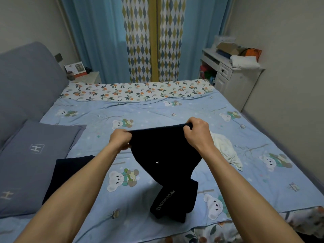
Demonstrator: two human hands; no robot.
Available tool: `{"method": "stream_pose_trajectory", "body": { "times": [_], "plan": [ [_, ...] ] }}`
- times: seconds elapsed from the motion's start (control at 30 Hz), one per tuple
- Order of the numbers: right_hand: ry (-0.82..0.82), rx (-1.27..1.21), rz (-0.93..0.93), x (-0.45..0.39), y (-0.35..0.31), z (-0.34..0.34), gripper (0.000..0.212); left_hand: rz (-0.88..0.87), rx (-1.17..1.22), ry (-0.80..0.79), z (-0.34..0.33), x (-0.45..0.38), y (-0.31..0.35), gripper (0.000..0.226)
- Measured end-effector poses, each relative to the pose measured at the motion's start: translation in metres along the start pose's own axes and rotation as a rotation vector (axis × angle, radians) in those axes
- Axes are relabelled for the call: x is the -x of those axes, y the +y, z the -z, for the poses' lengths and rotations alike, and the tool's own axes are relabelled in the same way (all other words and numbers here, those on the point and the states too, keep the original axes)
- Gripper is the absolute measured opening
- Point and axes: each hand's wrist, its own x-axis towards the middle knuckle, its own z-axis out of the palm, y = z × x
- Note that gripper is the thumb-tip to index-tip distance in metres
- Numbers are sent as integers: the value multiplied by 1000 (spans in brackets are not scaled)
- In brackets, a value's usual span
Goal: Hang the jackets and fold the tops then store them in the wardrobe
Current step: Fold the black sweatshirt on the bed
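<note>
A black top (166,155) with white lettering on one sleeve hangs above the bed (157,111). My left hand (121,139) grips its upper left edge and my right hand (197,132) grips its upper right edge. The lower end of the top droops onto the blue bear-print sheet. Another dark garment (68,172) lies flat on the bed to the left, partly hidden under my left forearm. A crumpled white garment (226,149) lies on the sheet behind my right wrist.
Grey pillows (35,160) and a grey headboard (26,81) line the left side. A white cabinet (231,72) piled with items stands at the far right. Blue and diamond-patterned curtains (138,37) hang behind the bed. A small nightstand (87,77) sits far left.
</note>
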Motion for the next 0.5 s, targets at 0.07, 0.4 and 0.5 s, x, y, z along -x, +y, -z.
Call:
{"method": "stream_pose_trajectory", "body": {
  "times": [0.07,0.4,0.5],
  "plan": [
    [29,-28,-39,0,-5,4,18,-16,291,-1,9,-2,23,30],
    [192,-425,-481,12,2,34,28,-265,185,-154,26,15,52,24],
    [316,-423,-404,11,-3,56,23,-617,-205,-98,32,33,44,48]
  ]
}}
